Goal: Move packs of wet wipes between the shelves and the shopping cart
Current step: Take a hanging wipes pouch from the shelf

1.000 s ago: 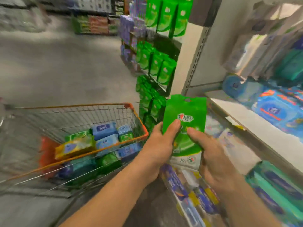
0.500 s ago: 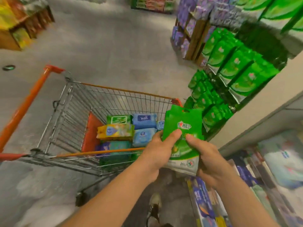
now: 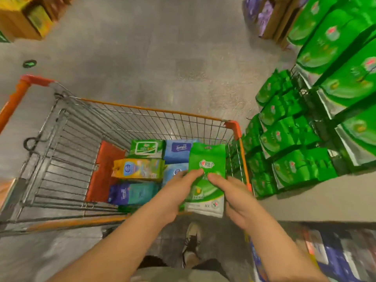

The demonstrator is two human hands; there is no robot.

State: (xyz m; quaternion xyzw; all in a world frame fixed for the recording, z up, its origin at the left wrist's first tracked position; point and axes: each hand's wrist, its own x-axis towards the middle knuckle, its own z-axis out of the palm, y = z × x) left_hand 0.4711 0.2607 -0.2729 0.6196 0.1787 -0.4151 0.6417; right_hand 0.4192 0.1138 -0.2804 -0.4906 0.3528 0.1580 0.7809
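A green pack of wet wipes point(image 3: 207, 159) is upright over the right near corner of the wire shopping cart point(image 3: 61, 151). My left hand point(image 3: 175, 192) grips its left edge, thumb across the front. My right hand point(image 3: 234, 194) grips its right edge the same way. Inside the cart lie several packs: a green one point(image 3: 146, 148), a blue one point(image 3: 178, 149), a yellow one point(image 3: 138, 168) and a purple and teal one point(image 3: 132, 193). Part of a pale blue pack point(image 3: 173, 171) shows behind my left hand.
Green hanging packs point(image 3: 291, 143) fill the rack right of the cart, close to its orange corner point(image 3: 234, 127). A grey shelf edge point(image 3: 317, 202) runs under them, with blurred blue packs point(image 3: 335, 257) below. Cardboard displays point(image 3: 26, 19) stand far left. My shoe point(image 3: 191, 239) is below the pack.
I have turned from the shelf toward the cart and looked down. The green pack, held in both hands, has moved left and now hangs over the cart's basket.
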